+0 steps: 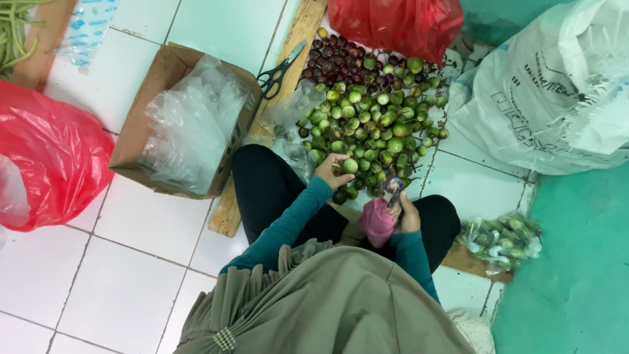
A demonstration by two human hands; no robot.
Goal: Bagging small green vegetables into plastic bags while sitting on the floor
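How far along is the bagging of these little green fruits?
Done: one filled clear bag lies at the right. In hand: the left hand picks a green fruit from the pile; the right hand holds a small bag. Left: most of the pile, plus the dark fruits.

Green round fruit (350, 166) — small, smooth, pale green, pinched at the near edge of the fruit heap (373, 118), closest to the knees. Fruit heap: small round pieces spread flat on the tiles, mostly green, a dark purple patch at its far side. Pink bag (378, 221) — soft, bunched, mouth toward the heap, just off the heap's near edge with some dark fruit showing at its opening.
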